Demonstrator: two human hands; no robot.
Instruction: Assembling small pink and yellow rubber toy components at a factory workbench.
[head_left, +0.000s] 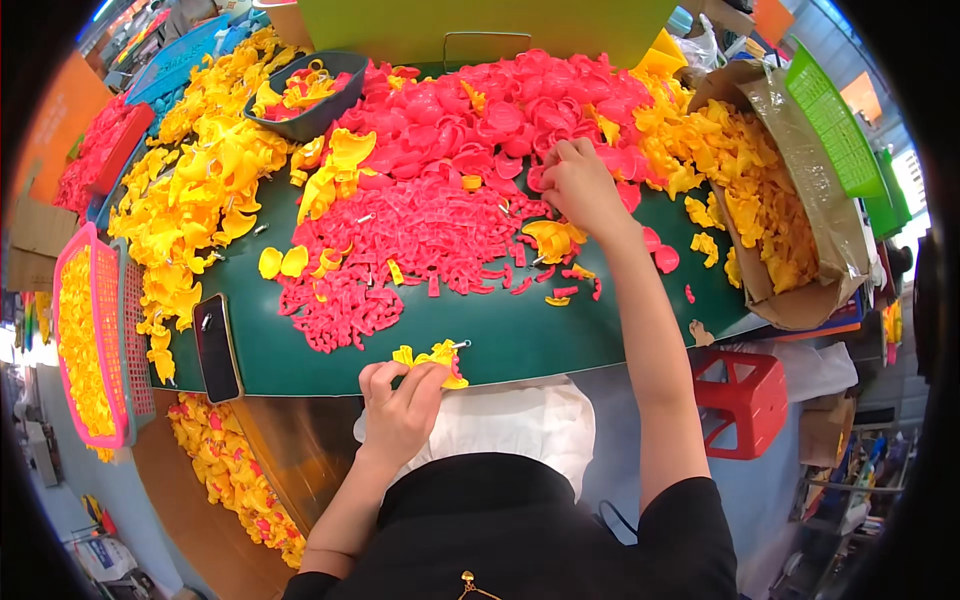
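At the near edge of the green table point(300, 372), my left hand point(402, 402) is closed on a yellow plastic piece point(440, 358) with a small metal pin sticking out and a bit of pink at its side. My right hand point(582, 188) is stretched out to the far heap of rounded pink plastic shells point(500, 110). Its fingers are bent together among the shells; what they hold, if anything, is hidden. Between the hands spreads a pile of small pink strip-like parts point(400, 235). A loose yellow piece point(553, 240) lies just below my right wrist.
Yellow pieces point(215, 170) cover the table's left side, beside a dark bowl point(322, 128) and a phone point(217, 350). A cardboard box point(825, 235) spills yellow parts at right. A pink basket point(103, 330) stands left; a red stool point(755, 405) stands lower right.
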